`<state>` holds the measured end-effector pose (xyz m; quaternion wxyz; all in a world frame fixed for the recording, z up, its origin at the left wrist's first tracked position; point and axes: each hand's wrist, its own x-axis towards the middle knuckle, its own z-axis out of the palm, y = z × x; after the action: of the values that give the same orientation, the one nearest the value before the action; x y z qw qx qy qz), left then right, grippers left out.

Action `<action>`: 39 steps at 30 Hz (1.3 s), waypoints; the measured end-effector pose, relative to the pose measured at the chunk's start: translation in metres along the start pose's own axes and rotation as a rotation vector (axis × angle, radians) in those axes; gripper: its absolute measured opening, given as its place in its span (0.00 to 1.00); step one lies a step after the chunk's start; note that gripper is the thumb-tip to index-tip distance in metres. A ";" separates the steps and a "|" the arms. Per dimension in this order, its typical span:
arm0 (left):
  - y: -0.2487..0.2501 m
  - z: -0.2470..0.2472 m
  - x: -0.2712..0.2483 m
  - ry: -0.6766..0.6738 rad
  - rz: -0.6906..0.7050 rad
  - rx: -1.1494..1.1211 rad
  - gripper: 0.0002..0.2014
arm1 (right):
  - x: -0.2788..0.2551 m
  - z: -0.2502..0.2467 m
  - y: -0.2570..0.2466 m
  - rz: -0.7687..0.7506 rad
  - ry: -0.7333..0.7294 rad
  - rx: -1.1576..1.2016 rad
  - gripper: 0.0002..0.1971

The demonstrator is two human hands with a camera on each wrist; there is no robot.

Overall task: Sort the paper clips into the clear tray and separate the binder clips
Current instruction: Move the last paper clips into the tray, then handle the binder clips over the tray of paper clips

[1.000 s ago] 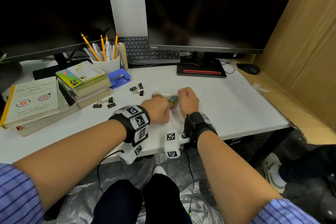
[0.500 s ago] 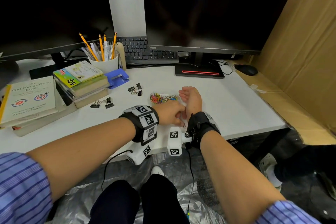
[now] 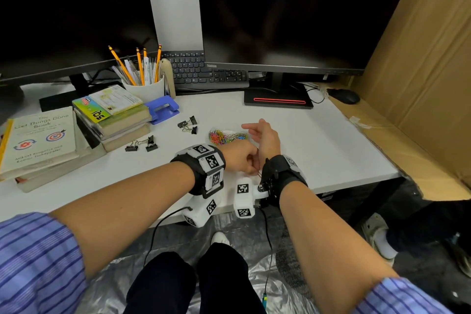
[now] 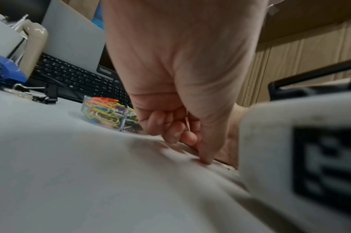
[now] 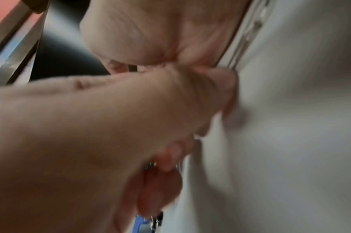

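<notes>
Most of the sorting looks done: the tray [image 3: 227,135] holds a heap of coloured paper clips [image 4: 104,110], and the binder clips [image 3: 188,124] lie apart in two small groups to its left. The left hand [image 3: 240,158], fingers curled, pinches at a thin stray clip by the right wrist (blurred, so uncertain). The right hand [image 3: 265,138] rests loosely spread, holding nothing.

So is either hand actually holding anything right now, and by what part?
The left hand curls over something thin and metallic at the desk edge, likely a paper clip; where it grips is hidden. The right hand holds nothing.
</notes>
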<state>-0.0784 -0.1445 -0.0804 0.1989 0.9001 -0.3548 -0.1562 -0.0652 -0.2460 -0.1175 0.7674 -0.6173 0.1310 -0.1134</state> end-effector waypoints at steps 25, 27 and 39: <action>-0.025 -0.045 -0.024 0.458 -0.280 0.071 0.10 | 0.011 -0.004 0.005 -0.025 -0.083 -0.194 0.21; -0.032 -0.047 -0.023 0.464 -0.361 0.069 0.11 | 0.013 -0.003 0.005 -0.008 -0.073 -0.180 0.20; -0.077 -0.036 -0.012 0.525 -0.547 -0.406 0.14 | 0.012 -0.002 0.005 -0.033 -0.048 -0.162 0.13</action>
<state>-0.0272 -0.0757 -0.0829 0.4067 0.9129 -0.0024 -0.0354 -0.0546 -0.2504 -0.1232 0.7160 -0.6819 0.1113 -0.1002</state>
